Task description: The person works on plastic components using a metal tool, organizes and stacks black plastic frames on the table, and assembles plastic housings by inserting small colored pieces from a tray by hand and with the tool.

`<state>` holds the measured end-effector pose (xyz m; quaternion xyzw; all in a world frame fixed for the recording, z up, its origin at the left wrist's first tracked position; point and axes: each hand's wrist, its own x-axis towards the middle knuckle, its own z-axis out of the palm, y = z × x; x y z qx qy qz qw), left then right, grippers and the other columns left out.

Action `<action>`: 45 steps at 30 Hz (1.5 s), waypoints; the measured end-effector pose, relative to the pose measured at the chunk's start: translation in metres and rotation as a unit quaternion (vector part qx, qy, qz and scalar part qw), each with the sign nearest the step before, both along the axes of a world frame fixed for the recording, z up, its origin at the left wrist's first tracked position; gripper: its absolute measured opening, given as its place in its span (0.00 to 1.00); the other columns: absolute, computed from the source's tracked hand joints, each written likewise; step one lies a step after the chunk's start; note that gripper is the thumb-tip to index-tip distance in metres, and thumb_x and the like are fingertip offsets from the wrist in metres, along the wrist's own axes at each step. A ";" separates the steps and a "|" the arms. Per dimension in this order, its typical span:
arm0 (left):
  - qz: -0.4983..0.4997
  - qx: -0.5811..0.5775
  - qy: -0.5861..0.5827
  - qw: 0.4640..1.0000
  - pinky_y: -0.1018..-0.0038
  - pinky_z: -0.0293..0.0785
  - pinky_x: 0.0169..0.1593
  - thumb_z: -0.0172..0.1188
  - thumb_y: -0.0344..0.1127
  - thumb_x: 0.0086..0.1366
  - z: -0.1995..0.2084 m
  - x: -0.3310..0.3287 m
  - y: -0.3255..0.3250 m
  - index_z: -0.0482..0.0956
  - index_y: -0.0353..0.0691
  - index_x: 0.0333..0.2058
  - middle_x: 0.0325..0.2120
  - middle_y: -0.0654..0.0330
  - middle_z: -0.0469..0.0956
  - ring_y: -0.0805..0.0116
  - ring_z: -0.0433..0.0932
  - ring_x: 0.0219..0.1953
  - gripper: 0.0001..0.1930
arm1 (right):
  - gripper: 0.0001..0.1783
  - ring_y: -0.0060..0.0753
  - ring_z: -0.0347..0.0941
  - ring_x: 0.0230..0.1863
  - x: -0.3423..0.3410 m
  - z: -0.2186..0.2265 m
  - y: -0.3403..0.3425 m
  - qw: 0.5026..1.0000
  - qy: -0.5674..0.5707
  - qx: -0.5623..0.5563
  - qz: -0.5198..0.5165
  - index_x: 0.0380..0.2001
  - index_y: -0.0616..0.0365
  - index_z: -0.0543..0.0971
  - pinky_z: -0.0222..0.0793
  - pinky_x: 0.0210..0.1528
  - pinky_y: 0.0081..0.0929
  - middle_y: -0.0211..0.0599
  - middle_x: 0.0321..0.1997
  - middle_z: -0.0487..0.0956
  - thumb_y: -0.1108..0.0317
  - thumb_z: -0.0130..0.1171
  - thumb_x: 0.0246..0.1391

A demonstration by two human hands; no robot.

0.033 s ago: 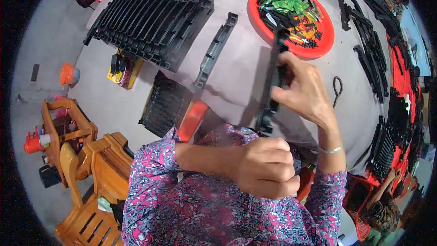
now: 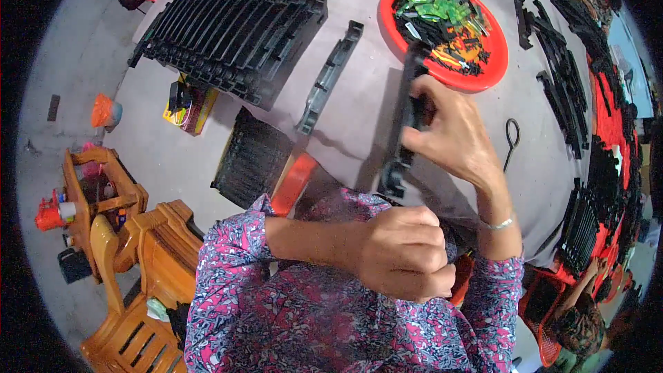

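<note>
While black strip slants over grey table, wooden chair nearby

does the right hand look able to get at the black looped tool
Probably not as it stands: the right hand is holding a long black part, though nothing seems to cover the black looped tool nearby.

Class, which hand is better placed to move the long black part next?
Likely the right hand: it grips the long black part, while the left hand is curled before the patterned shirt, not touching that part.
</note>
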<state>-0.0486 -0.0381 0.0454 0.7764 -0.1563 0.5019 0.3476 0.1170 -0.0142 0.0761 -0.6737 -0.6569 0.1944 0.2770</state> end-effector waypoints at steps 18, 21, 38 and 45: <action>0.052 -0.045 -0.007 0.998 0.72 0.68 0.28 0.66 0.30 0.50 -0.009 0.002 0.012 0.77 0.37 0.35 0.22 0.66 0.69 0.70 0.73 0.23 0.12 | 0.23 0.59 0.77 0.33 -0.047 -0.049 0.084 0.994 -0.086 -0.060 -0.031 0.36 0.71 0.74 0.71 0.39 0.48 0.59 0.26 0.78 0.64 0.63 0.37; 0.063 -0.051 -0.008 0.997 0.72 0.68 0.27 0.66 0.29 0.50 -0.012 0.005 0.015 0.77 0.37 0.35 0.22 0.66 0.70 0.69 0.73 0.23 0.12 | 0.22 0.59 0.77 0.33 -0.052 -0.049 0.080 0.995 -0.081 -0.046 -0.027 0.33 0.71 0.72 0.71 0.38 0.49 0.60 0.27 0.77 0.64 0.62 0.38; 0.094 -0.062 0.010 0.994 0.70 0.63 0.26 0.66 0.31 0.50 -0.017 0.011 0.013 0.77 0.38 0.32 0.21 0.64 0.67 0.67 0.70 0.23 0.10 | 0.32 0.47 0.77 0.32 -0.040 -0.053 0.079 0.998 0.021 -0.067 0.009 0.47 0.68 0.73 0.72 0.37 0.40 0.53 0.28 0.79 0.61 0.65 0.38; 0.098 -0.021 0.029 0.995 0.69 0.68 0.29 0.64 0.31 0.54 -0.016 0.008 0.017 0.78 0.37 0.34 0.22 0.63 0.71 0.65 0.73 0.23 0.08 | 0.35 0.31 0.73 0.25 -0.032 -0.042 0.063 0.994 0.088 -0.067 -0.010 0.54 0.65 0.71 0.70 0.31 0.30 0.41 0.25 0.78 0.64 0.67 0.40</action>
